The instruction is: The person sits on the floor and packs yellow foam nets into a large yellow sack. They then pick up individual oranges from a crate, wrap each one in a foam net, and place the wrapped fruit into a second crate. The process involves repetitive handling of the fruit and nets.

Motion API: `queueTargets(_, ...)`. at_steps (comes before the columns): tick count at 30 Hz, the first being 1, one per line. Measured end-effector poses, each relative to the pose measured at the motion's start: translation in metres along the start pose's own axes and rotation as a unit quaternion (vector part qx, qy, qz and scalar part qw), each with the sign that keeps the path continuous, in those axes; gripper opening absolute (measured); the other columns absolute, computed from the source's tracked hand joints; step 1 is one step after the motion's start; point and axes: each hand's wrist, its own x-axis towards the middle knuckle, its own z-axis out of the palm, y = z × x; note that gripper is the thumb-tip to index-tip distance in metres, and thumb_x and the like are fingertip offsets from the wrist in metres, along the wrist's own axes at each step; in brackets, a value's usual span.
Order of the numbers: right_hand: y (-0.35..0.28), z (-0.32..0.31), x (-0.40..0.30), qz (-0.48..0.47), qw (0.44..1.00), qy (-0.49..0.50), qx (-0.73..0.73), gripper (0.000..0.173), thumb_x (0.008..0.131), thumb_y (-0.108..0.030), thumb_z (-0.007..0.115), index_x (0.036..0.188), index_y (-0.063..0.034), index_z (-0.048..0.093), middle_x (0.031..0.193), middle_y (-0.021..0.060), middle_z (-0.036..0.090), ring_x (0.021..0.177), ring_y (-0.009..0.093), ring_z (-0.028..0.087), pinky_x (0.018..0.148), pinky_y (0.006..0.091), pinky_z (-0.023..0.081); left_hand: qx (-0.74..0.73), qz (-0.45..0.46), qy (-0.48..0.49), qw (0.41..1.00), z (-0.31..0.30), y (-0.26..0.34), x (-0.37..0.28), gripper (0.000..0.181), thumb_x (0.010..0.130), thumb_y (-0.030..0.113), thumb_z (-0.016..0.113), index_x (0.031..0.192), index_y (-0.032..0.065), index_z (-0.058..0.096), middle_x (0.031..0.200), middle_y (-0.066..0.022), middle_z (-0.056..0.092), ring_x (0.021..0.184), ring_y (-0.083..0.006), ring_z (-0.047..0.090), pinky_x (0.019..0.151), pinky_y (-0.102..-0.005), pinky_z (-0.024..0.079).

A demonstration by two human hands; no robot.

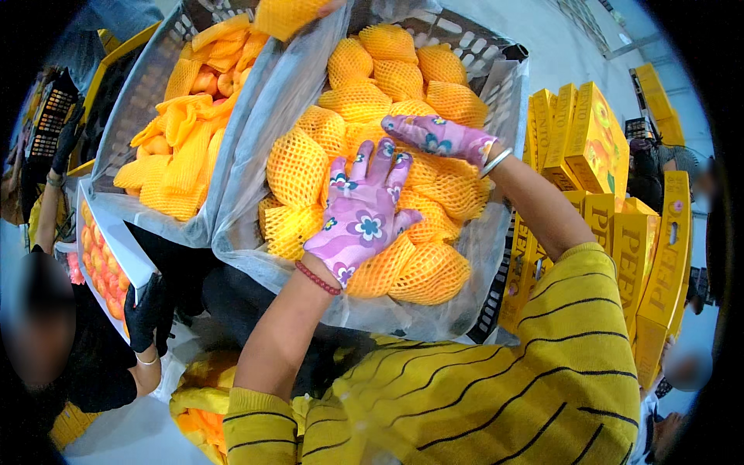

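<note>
My left hand (369, 212), in a purple flowered glove, rests palm down with spread fingers on fruits in yellow foam nets (427, 273). My right hand (439, 136), gloved alike, lies stretched across the netted fruits farther back. Its underside is hidden, and nothing shows in its grip. The fruits lie heaped in a plastic crate (465, 40) with a whitish cloth liner (267, 258). To the left stands a second lined crate (131, 93). Loose yellow foam nets (189, 157) cover part of the bare peach-like fruits (215, 81) in it.
Yellow printed cartons (598, 139) are stacked on the right. On the left, a person's black-gloved hand (142, 311) holds a white box (110, 226) of fruits. Above, a blurred yellow net (288, 17) is at another hand. A yellow bag (197, 401) stands below.
</note>
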Motion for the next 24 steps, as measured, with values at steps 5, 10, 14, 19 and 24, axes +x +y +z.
queueTargets(5, -0.001, 0.03, 0.003, -0.108, 0.944, 0.167, -0.262, 0.028, 0.091, -0.025, 0.045, 0.11, -0.0082, 0.056, 0.091, 0.0154, 0.061, 0.083, 0.033, 0.061, 0.071, 0.0396, 0.049, 0.069, -0.007, 0.011, 0.998, 0.014, 0.005, -0.005, 0.071, 0.085, 0.053, 0.047, 0.138, 0.0076, 0.034, 0.143, -0.0185, 0.03, 0.134, -0.0354, 0.023, 0.104, -0.0559, 0.02)
queueTargets(10, -0.005, 0.027, 0.002, -0.042, 0.958, 0.163, -0.233, 0.032, 0.091, -0.029, 0.05, 0.109, -0.0027, 0.058, 0.098, 0.0156, 0.062, 0.089, 0.031, 0.061, 0.077, 0.0363, 0.048, 0.059, 0.013, 0.01, 0.998, 0.016, 0.005, -0.005, 0.069, 0.086, 0.051, 0.047, 0.139, 0.0083, 0.034, 0.146, -0.0169, 0.027, 0.136, -0.0343, 0.02, 0.105, -0.0575, 0.016)
queueTargets(14, -0.013, 0.01, 0.008, 0.182, 0.95, 0.253, 0.015, 0.053, 0.08, -0.048, 0.06, 0.106, -0.0017, 0.063, 0.101, 0.0189, 0.065, 0.095, 0.028, 0.062, 0.083, 0.0339, 0.046, 0.029, 0.003, -0.001, 1.0, 0.011, 0.006, -0.004, 0.067, 0.087, 0.05, 0.046, 0.139, 0.0098, 0.034, 0.147, -0.0154, 0.024, 0.138, -0.0334, 0.016, 0.106, -0.057, 0.013)
queueTargets(19, 0.012, -0.039, 0.057, 0.193, 0.921, 0.318, 0.119, 0.058, 0.079, -0.042, 0.066, 0.118, 0.0006, 0.056, 0.111, 0.009, 0.062, 0.102, 0.019, 0.058, 0.087, 0.0313, 0.044, 0.02, -0.001, -0.014, 1.0, 0.011, 0.005, -0.004, 0.067, 0.086, 0.05, 0.047, 0.139, 0.0102, 0.035, 0.148, -0.0143, 0.024, 0.138, -0.0329, 0.016, 0.107, -0.0568, 0.013)
queueTargets(24, 0.012, -0.031, 0.114, 0.239, 0.921, 0.299, 0.068, 0.094, 0.061, -0.047, 0.079, 0.13, 0.003, 0.041, 0.122, 0.0193, 0.054, 0.112, 0.025, 0.054, 0.092, 0.0324, 0.043, 0.005, -0.007, -0.019, 1.0, 0.009, 0.006, -0.003, 0.067, 0.086, 0.049, 0.048, 0.139, 0.0099, 0.035, 0.147, -0.0152, 0.025, 0.138, -0.033, 0.017, 0.107, -0.0566, 0.013)
